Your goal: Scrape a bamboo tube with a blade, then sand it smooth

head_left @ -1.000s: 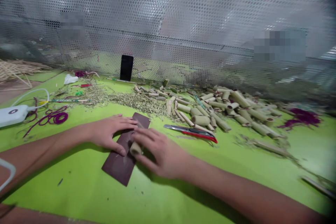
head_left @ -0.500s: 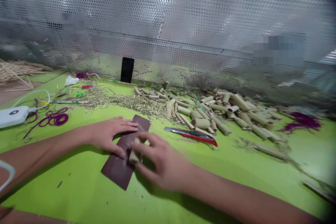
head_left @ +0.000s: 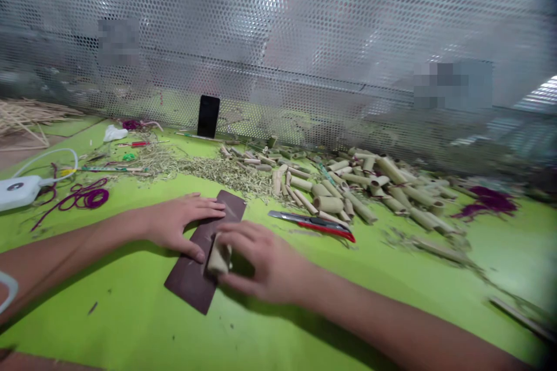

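Note:
A dark brown rectangular sheet (head_left: 191, 284) lies slanted on the green table top. My left hand (head_left: 180, 226) rests flat with spread fingers on the sheet's left side. On the right side of the sheet, my right hand (head_left: 261, 261) grips a short pale bamboo piece (head_left: 219, 256) between thumb and fingers, with the piece against the sheet. Just beyond my right hand lies a cutter knife (head_left: 313, 223) with a red and dark handle, its blade pointing left.
Cut bamboo tubes (head_left: 361, 182) are heaped at the back right, beside shavings (head_left: 221, 174). A phone (head_left: 208, 117) stands against the perforated metal screen (head_left: 261, 29). Purple string (head_left: 93, 196) and a white device (head_left: 20, 192) with a cable lie left; more purple string (head_left: 489, 202) lies far right.
The bamboo piece in my right hand has shifted slightly and more of it shows. My left hand keeps its place on the sheet. The whole view has moved a little.

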Motion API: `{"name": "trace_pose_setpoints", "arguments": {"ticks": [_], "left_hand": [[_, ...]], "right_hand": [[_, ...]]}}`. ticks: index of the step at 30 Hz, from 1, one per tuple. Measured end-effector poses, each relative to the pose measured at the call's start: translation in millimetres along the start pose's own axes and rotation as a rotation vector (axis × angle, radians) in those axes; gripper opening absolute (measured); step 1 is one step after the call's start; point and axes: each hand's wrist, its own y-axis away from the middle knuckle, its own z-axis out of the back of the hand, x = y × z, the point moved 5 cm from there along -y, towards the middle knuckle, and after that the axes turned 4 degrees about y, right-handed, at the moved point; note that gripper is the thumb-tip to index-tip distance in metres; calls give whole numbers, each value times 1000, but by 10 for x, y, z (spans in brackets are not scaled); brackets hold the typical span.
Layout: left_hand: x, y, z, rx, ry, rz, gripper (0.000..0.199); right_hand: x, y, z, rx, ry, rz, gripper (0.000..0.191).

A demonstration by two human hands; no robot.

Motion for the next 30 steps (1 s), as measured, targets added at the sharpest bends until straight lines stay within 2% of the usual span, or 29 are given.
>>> {"name": "trace_pose_setpoints", "arguments": {"ticks": [2,3,7,8,9,13,14,18,20,23,25,28,30], "left_hand": [[5,-1,-2,-7,-8,-5,101],[5,-2,-3,-8,-6,-9,101],[-2,-6,-4,3,19,-7,100],[-3,-7,-2,4,18,-1,101],[-2,-9,-1,5,13,6,101],[11,-15,-12,19,1,29,105],[13,-15,-15,20,3,23,104],[12,-11,-12,-5,11,-17,98],[17,-11,-8,-10,9,-13,99],[16,-13,-9,5,9,5,101],[6,-13,-8,13,16,5,101],[-10,-13,0,8,23,-6,101],[-10,-14,3,6,16,1,102]], "right_hand": [[-93,-15,42,-19,54,-125,32],[-97,-16,50,-28,57,-135,33],[64,6,-7,0,-52,89,47],[71,7,-11,3,-56,107,49],[50,0,-6,3,-42,87,49],[-106,-36,53,-8,94,-142,43],[-88,-39,53,-11,104,-127,42],[90,-13,5,-25,26,149,42],[48,-16,16,-47,9,105,37],[-44,-27,54,-64,76,-68,21],[26,-23,55,-64,87,-14,18],[151,-10,30,-58,57,148,29],[108,-21,26,-44,66,127,32]]}}
